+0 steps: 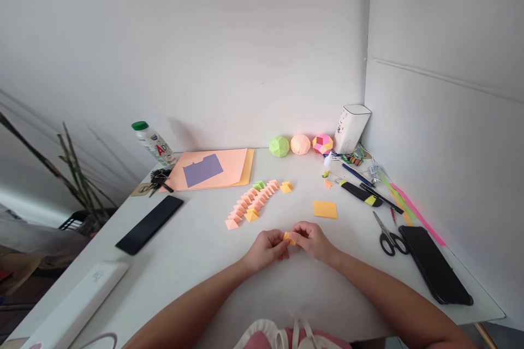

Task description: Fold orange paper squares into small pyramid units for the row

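Between my two hands, above the near part of the table, is a small folded piece of orange paper [289, 238]. My left hand [268, 249] pinches its left side, and my right hand [313, 241] grips its right side; the fingers hide part of it. Beyond my right hand lies a flat orange paper square [326, 210]. Ahead of my left hand, rows of folded paper pieces [245, 204], mostly peach with some green and orange, run diagonally across the table. A separate orange folded piece [286, 187] sits just right of the rows.
Green [279, 146], peach [300, 144] and multicoloured paper balls [323, 144] stand along the wall. To the right are a glue bottle [326, 166], a box cutter [360, 193], scissors [391, 237] and a phone [436, 264]. Paper sheets [233, 161] and a black slab [150, 224] lie left.
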Tool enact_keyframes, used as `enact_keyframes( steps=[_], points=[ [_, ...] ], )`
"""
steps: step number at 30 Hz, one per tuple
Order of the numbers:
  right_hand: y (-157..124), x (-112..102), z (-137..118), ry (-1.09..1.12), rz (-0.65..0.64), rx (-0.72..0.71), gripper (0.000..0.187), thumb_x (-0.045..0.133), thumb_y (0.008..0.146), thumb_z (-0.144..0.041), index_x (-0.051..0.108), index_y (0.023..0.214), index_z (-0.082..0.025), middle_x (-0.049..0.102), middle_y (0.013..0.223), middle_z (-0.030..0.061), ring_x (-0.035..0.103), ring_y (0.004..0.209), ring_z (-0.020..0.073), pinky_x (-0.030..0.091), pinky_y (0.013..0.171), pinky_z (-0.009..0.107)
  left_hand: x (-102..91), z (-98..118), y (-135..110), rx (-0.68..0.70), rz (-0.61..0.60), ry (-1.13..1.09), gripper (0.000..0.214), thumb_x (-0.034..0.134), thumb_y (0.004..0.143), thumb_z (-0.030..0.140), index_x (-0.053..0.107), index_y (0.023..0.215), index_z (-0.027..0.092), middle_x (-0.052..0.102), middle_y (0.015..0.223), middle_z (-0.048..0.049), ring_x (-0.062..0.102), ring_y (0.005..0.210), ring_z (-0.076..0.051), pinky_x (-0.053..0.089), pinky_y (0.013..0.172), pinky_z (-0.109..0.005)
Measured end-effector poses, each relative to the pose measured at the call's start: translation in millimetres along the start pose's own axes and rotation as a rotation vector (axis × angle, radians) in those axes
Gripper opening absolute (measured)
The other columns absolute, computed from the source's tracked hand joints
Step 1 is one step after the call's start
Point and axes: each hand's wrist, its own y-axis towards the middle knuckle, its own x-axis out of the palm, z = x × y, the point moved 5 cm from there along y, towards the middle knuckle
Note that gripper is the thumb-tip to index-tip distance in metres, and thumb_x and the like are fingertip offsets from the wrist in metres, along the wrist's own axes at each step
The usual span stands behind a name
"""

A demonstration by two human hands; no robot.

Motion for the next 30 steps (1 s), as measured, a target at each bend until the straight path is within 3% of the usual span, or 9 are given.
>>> enact_keyframes(
  steps=[6, 14, 30],
  points=[
    [-0.7, 3.6, -0.5, -0.119, -0.004, -0.069, 0.014, 0.058, 0.077, -0.03, 0.054, 0.072, -0.017, 0.044, 0.061, -0.0046, 0.039, 0.054, 0.0094, 0.033, 0.049, 0.021, -2.5, -1.7, 1.4, -0.004, 0.065, -0.104, 0.033, 0.056, 0.077, 0.05, 0.053, 0.072, 0.017, 0.057, 0.05, 0.003, 0.048, 0.045, -0.011, 0.035, 0.047, -0.022],
    [-0.3, 6.1, -2.3, -0.176, 0.033, -0.066, 0.016, 0.056, 0.069, -0.022, 0.044, 0.06, -0.018, 0.039, 0.055, -0.0053, 0.035, 0.05, 0.0088, 0.027, 0.044, 0.02, 0.9, -5.0, 1.6, 0.043, 0.055, -0.103, 0.033, 0.056, 0.078, 0.05, 0.054, 0.071, 0.017, 0.057, 0.05, 0.0025, 0.047, 0.046, -0.011, 0.034, 0.048, -0.023],
    [0.3, -2.9, -0.5, -0.006, -0.045, -0.006, 0.016, 0.053, 0.068, -0.018, 0.04, 0.059, -0.018, 0.038, 0.055, -0.0056, 0.03, 0.051, 0.0082, 0.025, 0.046, 0.02, -5.0, -7.1, 3.6, -0.004, 0.104, -0.214, 0.034, 0.062, 0.074, 0.047, 0.05, 0.063, 0.017, 0.06, 0.047, 0.0011, 0.047, 0.043, -0.01, 0.034, 0.047, -0.021]
  ],
)
